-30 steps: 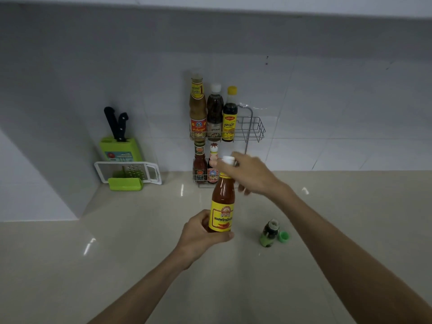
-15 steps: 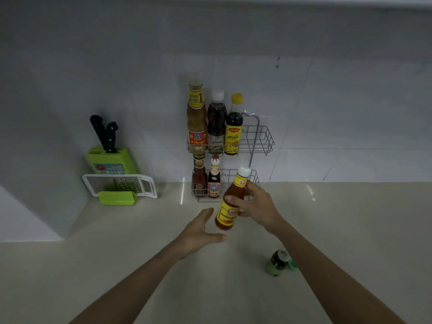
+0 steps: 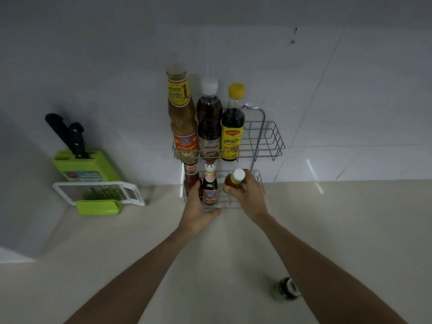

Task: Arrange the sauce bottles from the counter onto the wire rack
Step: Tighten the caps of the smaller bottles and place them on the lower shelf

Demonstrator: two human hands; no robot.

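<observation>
Our right hand (image 3: 248,195) had carried the bottle (image 3: 232,183) to the rack (image 3: 257,150) and was gripping it there, left hand (image 3: 198,213) flat at its front — next we needed to seat it upright.

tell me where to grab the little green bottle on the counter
Take the small green bottle round its stubby body, coming from above and its left. It seems to stand free on the counter. Nothing crowds that side, while the right forearm covers its right edge. The right hand holds the white-capped bottle, so the left hand is freer.
</observation>
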